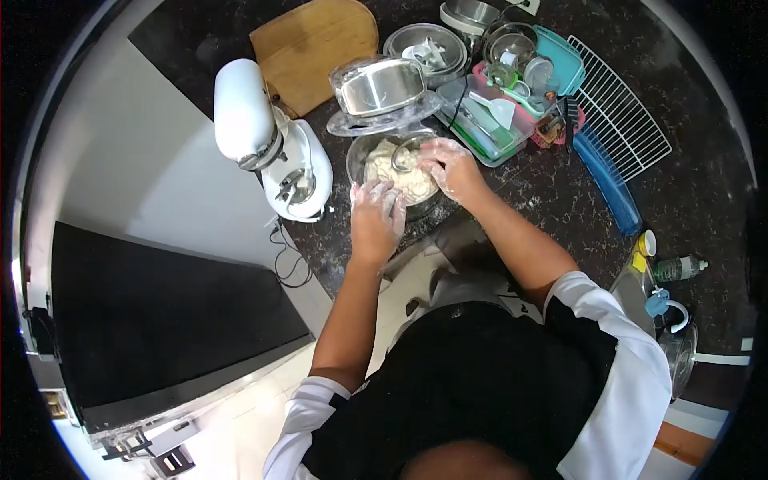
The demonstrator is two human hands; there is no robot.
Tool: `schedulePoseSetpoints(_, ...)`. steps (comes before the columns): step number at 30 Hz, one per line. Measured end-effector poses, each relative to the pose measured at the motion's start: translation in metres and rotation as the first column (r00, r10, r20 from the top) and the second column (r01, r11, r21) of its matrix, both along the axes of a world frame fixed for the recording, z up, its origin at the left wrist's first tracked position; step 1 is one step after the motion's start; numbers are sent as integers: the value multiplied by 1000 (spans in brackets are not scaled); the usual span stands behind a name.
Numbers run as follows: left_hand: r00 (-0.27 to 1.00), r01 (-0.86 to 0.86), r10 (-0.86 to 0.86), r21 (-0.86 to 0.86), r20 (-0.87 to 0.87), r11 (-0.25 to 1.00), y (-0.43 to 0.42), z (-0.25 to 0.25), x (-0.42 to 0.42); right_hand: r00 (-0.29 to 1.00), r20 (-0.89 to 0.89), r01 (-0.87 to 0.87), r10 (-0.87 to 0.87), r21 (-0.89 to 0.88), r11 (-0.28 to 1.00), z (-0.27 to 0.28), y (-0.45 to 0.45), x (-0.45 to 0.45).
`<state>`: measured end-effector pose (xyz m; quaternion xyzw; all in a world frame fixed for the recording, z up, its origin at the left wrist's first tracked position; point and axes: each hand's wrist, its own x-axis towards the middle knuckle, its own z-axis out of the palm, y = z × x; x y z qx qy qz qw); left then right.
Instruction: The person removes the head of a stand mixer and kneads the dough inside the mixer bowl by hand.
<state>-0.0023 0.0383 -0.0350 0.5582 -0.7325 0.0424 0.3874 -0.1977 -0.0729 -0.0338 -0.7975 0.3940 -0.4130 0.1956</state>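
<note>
A metal mixing bowl (357, 154) stands on the dark counter, holding a pale, sticky mass of dough (411, 186). A curved metal dough hook (398, 158) sits in the dough. My right hand (453, 170), dusted with flour, is at the bowl's right side, its fingers closed around the end of the hook. At the near left rim is my left hand (376, 213), fingers bent over the edge and gripping the bowl; flour or dough clings to them. My left thumb is partly hidden.
A white stand mixer (240, 112) stands left, by a wooden board (316, 48). Behind the bowl sits another metal bowl (382, 90) on a cloudy lid. Right are a plastic tub (488, 132) with utensils, a wire rack (620, 104) and a blue roll (608, 184).
</note>
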Motion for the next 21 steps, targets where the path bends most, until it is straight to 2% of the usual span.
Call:
schedulePoseSetpoints(2,997,8,-9,-9,-82,1000,-1,1,-2,998,64,42,-27,-235,971,13,11,1)
schedulePoseSetpoints(4,985,10,-12,-9,-170,1000,0,3,-3,991,129,91,-37,-445,891,24,26,-1)
schedulePoseSetpoints(7,989,-7,3,-26,-146,1000,0,-1,-3,993,76,115,-91,-432,894,-4,81,-20)
schedulePoseSetpoints(9,994,-10,2,-74,-112,997,-3,-1,-4,998,-24,-51,50,-20,999,-78,113,-32)
schedulePoseSetpoints(10,994,-7,1,-53,-113,999,-2,-1,-5,891,-424,-121,160,117,986,-129,129,-46)
schedulePoseSetpoints(11,994,-8,4,-41,-107,999,-2,-1,-6,618,-729,-138,295,269,953,-165,139,-61)
schedulePoseSetpoints(16,996,5,-4,10,-89,1000,-5,6,-4,615,-612,-200,497,489,849,-187,142,-83)
schedulePoseSetpoints(21,992,39,-27,95,-123,995,-2,10,-4,603,-431,-248,672,699,671,-192,144,-118)
